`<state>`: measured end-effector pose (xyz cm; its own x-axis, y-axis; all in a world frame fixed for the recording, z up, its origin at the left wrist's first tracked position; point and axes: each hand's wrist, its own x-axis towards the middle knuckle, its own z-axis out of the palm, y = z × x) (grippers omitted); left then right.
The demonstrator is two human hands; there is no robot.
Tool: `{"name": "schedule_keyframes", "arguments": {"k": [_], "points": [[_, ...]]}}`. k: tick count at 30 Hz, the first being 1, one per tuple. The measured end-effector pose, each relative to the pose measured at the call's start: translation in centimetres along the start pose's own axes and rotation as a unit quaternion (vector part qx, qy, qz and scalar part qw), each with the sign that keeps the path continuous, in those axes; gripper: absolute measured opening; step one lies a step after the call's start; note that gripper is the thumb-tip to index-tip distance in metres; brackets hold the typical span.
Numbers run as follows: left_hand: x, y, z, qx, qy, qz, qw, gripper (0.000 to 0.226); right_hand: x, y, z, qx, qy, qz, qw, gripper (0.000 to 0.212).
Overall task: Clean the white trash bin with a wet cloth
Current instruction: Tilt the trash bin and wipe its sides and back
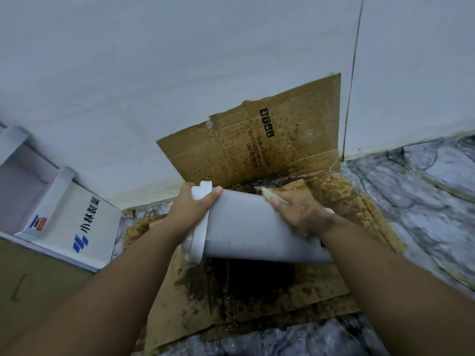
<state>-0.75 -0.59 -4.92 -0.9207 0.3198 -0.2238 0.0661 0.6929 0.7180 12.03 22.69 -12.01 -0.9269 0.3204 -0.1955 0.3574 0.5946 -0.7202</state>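
A white trash bin (246, 227) lies tipped on its side over stained cardboard (257, 299) by the wall, the left hand (191, 209) gripping its rim while the right hand (300, 211) presses a cloth (268, 195) against its far side.

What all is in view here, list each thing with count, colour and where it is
bin: one, white, on its side, held above the cardboard
cloth: one, pale, mostly hidden under the right hand, pressed on the bin
cardboard: several brown stained sheets, on the floor and leaning on the wall
box: one, white with blue logo, open, left
wall: white, behind
floor: grey marbled, right and bottom
left hand: one, gripping the bin's rim
right hand: one, on the cloth
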Motion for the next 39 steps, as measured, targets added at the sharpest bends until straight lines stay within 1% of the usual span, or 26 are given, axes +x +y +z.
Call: {"name": "schedule_keyframes", "arguments": {"k": [2, 3, 4, 5, 7, 8, 9, 10, 12, 14, 15, 17, 18, 20, 21, 22, 24, 26, 27, 29, 31, 32, 33, 35, 37, 39], "points": [[0.9, 0.1, 0.1, -0.017, 0.004, -0.007, 1.000, 0.085, 0.2, -2.6, 3.4, -0.049, 0.047, -0.038, 0.997, 0.057], [1.3, 0.1, 0.1, -0.029, 0.013, -0.008, 0.999, 0.086, -0.4, -4.2, 5.0, -0.059, 0.070, -0.037, 0.995, 0.065], [1.6, 0.1, 0.2, -0.045, 0.025, -0.007, 0.999, 0.082, -1.0, -5.7, 6.3, -0.069, 0.083, -0.034, 0.994, 0.071], [1.7, 0.0, 0.3, -0.066, 0.041, -0.012, 0.997, 0.073, -1.8, -6.8, 7.2, -0.082, 0.092, -0.037, 0.992, 0.072], [2.1, -0.7, 0.0, -0.130, 0.049, -0.018, 0.990, 0.056, -2.9, -7.4, 7.9, -0.101, 0.107, -0.064, 0.987, 0.066], [2.3, -1.1, -0.4, -0.161, 0.029, -0.011, 0.987, 0.051, -3.0, -6.9, 7.7, -0.098, 0.109, -0.082, 0.986, 0.062], [2.2, -1.6, -0.8, -0.184, 0.001, 0.000, 0.983, 0.051, -2.5, -5.8, 7.3, -0.092, 0.103, -0.094, 0.986, 0.059], [1.9, -2.2, -1.1, -0.186, -0.026, 0.018, 0.982, 0.054, -1.8, -4.5, 6.8, -0.088, 0.099, -0.098, 0.986, 0.058], [0.9, -3.4, -1.0, -0.117, -0.051, 0.070, 0.989, 0.064, 0.3, -1.2, 5.8, -0.081, 0.101, -0.064, 0.989, 0.059], [-0.1, -4.0, -0.2, -0.068, -0.034, 0.118, 0.990, 0.068, 2.2, 0.7, 5.2, -0.060, 0.111, 0.002, 0.992, 0.065], [-0.4, -3.9, 0.3, -0.068, -0.020, 0.134, 0.989, 0.069, 3.0, 1.0, 5.4, -0.047, 0.116, 0.028, 0.992, 0.072], [-0.5, -3.3, 0.9, -0.073, -0.009, 0.140, 0.987, 0.069, 3.7, -1.4, 6.2, -0.020, 0.118, 0.048, 0.992, 0.086], [-0.4, -2.8, 1.1, -0.078, -0.011, 0.138, 0.987, 0.071, 3.5, -3.7, 6.6, 0.005, 0.117, 0.032, 0.993, 0.085], [-0.1, -2.5, 1.2, -0.093, -0.016, 0.141, 0.986, 0.071, 2.3, -8.0, 7.3, 0.084, 0.132, -0.035, 0.987, 0.064], [0.1, -2.5, 1.2, -0.097, -0.018, 0.145, 0.984, 0.070, 1.8, -9.2, 7.4, 0.107, 0.143, -0.069, 0.982, 0.054], [0.3, -2.6, 1.2, -0.095, -0.017, 0.148, 0.984, 0.070, 1.4, -9.8, 7.2, 0.106, 0.150, -0.084, 0.979, 0.049], [0.6, -2.8, 1.1, -0.089, -0.015, 0.148, 0.985, 0.070, 2.0, -8.1, 6.7, 0.055, 0.145, -0.096, 0.983, 0.051], [0.8, -3.1, 1.0, -0.093, -0.019, 0.152, 0.984, 0.065, 2.6, -4.1, 6.2, -0.024, 0.133, -0.106, 0.985, 0.058], [0.7, -3.1, 1.0, -0.095, -0.022, 0.153, 0.983, 0.064, 2.7, -1.7, 5.9, -0.042, 0.135, -0.102, 0.985, 0.058], [0.7, -3.1, 1.1, -0.094, -0.026, 0.148, 0.984, 0.068, 1.9, 1.4, 4.9, -0.042, 0.162, -0.049, 0.985, 0.057], [0.8, -3.0, 1.3, -0.101, -0.020, 0.139, 0.985, 0.071, 1.4, 0.6, 5.3, -0.079, 0.192, 0.016, 0.978, 0.063], [0.9, -2.9, 1.4, -0.110, -0.017, 0.138, 0.984, 0.071, 1.4, -1.4, 5.9, -0.107, 0.199, 0.009, 0.974, 0.067], [1.0, -2.8, 1.5, -0.117, -0.015, 0.138, 0.983, 0.072, 1.5, -3.7, 6.8, -0.123, 0.197, -0.031, 0.972, 0.069], [1.0, -2.5, 1.6, -0.120, -0.011, 0.139, 0.983, 0.072, 1.5, -7.5, 8.6, -0.099, 0.159, -0.119, 0.975, 0.069], [0.9, -2.4, 1.6, -0.124, -0.018, 0.137, 0.983, 0.073, 1.5, -7.9, 8.2, -0.081, 0.136, -0.198, 0.967, 0.064], [0.7, -2.4, 1.5, -0.138, -0.034, 0.132, 0.981, 0.074, 1.7, -5.2, 6.6, -0.082, 0.138, -0.233, 0.959, 0.059]]}}
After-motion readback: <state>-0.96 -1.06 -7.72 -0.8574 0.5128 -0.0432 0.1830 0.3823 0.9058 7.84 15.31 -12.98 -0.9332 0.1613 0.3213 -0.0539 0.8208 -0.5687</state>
